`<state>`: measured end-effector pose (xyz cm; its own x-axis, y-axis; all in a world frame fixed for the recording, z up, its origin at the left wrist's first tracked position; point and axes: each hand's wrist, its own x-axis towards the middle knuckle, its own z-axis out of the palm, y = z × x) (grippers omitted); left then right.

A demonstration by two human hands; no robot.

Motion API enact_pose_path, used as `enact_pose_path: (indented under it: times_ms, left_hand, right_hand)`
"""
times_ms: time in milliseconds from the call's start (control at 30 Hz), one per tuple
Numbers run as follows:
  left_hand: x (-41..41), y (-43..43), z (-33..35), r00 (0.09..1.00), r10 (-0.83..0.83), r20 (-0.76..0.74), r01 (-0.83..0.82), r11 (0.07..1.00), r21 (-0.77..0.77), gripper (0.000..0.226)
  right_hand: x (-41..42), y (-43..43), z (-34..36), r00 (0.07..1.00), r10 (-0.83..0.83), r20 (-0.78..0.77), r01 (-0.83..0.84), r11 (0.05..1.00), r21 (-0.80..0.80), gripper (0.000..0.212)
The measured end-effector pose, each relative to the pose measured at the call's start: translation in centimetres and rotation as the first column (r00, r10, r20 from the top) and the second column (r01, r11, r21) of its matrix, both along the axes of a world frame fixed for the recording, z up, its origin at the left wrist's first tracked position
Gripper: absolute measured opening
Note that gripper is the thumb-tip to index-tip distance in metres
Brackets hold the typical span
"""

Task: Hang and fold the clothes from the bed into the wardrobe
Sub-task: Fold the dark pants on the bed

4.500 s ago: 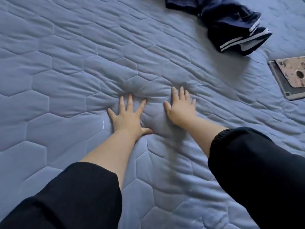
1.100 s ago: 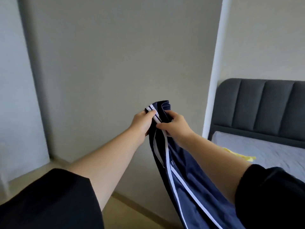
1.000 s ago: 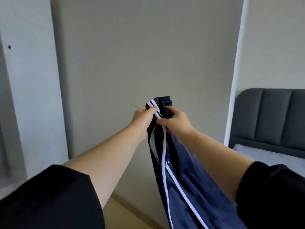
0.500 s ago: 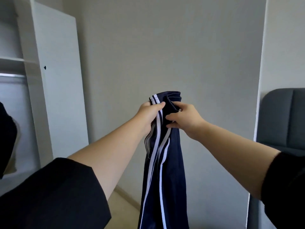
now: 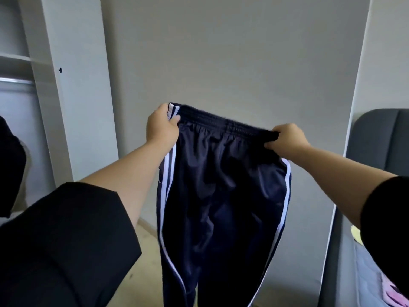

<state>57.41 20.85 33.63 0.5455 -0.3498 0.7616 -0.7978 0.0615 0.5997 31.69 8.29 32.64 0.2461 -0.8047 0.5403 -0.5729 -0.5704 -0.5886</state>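
A: We are standing before a plain grey wall (image 5: 221, 52), and the white wardrobe (image 5: 73, 85) is standing open at our left, with a shelf and a metal rail (image 5: 15, 80) showing inside it.

B: Yes, and in front of this wall we are holding up the navy trousers (image 5: 221, 196). They are hanging in the air between our two arms, white stripes are running down both sides, and the legs are going out of view at the bottom.

A: At the right edge the dark grey headboard (image 5: 380, 138) of the bed (image 5: 367, 273) is showing.

B: Our left hand (image 5: 160, 127) is gripping one end of the elastic waistband (image 5: 223, 122), with the fingers curling around the striped corner. Our right hand (image 5: 285, 138) is pinching the other end, so the waistband is stretching out between them.

A: At the far left something dark (image 5: 8, 169) is showing at the wardrobe's opening; we cannot tell what it is.

B: And low at the right, a small yellow thing (image 5: 356, 234) and something pink (image 5: 396, 291) are lying on the bed, partly hidden by our black sleeve (image 5: 387, 218).
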Motion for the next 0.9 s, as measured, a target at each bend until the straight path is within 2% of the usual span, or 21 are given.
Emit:
enact_pose_path:
  times_ms: [33, 100, 200, 300, 400, 533, 600, 667, 767, 833, 900]
  left_hand:
    - [0.1, -0.2, -0.2, 1.000, 0.000, 0.009, -0.001, 0.997, 0.079, 0.027]
    - [0.7, -0.3, -0.9, 1.000, -0.002, 0.008, 0.000, 0.975, 0.221, 0.034]
    - [0.9, -0.3, -1.3, 0.999, -0.001, -0.047, 0.010, 0.983, 0.186, 0.028]
    - [-0.1, -0.2, -1.3, 1.000, 0.010, -0.001, -0.010, 0.978, 0.210, 0.013]
    - [-1.9, -0.3, -1.1, 0.999, -0.006, -0.041, 0.014, 0.978, 0.210, 0.010]
    - [-5.6, -0.5, -1.2, 0.987, -0.075, -0.144, 0.107, 0.968, 0.226, 0.027]
    - [-7.9, -0.8, -1.7, 0.958, -0.161, -0.239, 0.209, 0.958, 0.194, 0.021]
    - [-10.0, -1.1, -2.3, 0.900, -0.287, -0.329, 0.346, 0.929, 0.134, 0.012]
    - [-11.4, -1.0, -2.9, 0.789, -0.425, -0.443, 0.510, 0.856, 0.087, 0.016]
    - [-11.5, -0.7, -3.0, 0.632, -0.566, -0.530, 0.666, 0.746, -0.002, 0.011]
    - [-11.3, -0.4, -3.3, 0.470, -0.664, -0.581, 0.779, 0.622, -0.080, 0.024]
  right_hand:
    - [-0.2, 0.0, 0.2, 1.000, 0.014, -0.017, -0.013, 0.998, 0.066, 0.010]
    - [-0.7, -0.1, 0.2, 0.996, 0.004, 0.084, -0.015, 0.992, 0.127, 0.023]
    - [-1.2, -0.3, 0.1, 0.959, 0.006, 0.284, -0.065, 0.978, 0.199, 0.027]
    - [-1.0, -0.1, -0.1, 0.951, -0.020, 0.308, -0.052, 0.973, 0.224, 0.022]
    - [-0.5, 0.6, -0.4, 0.926, -0.055, 0.373, -0.045, 0.967, 0.253, 0.019]
    - [0.7, 2.9, -1.1, 0.857, 0.036, 0.515, -0.236, 0.915, 0.328, 0.016]
    - [1.4, 4.3, -1.4, 0.798, 0.132, 0.588, -0.390, 0.857, 0.337, 0.010]
    - [1.9, 5.3, -1.8, 0.745, 0.218, 0.630, -0.519, 0.783, 0.343, 0.009]
    - [1.7, 6.0, -2.1, 0.727, 0.301, 0.617, -0.584, 0.744, 0.326, 0.008]
    - [1.2, 6.0, -2.3, 0.704, 0.320, 0.634, -0.604, 0.740, 0.297, 0.011]
    - [0.6, 6.0, -2.5, 0.682, 0.313, 0.661, -0.608, 0.745, 0.274, 0.013]
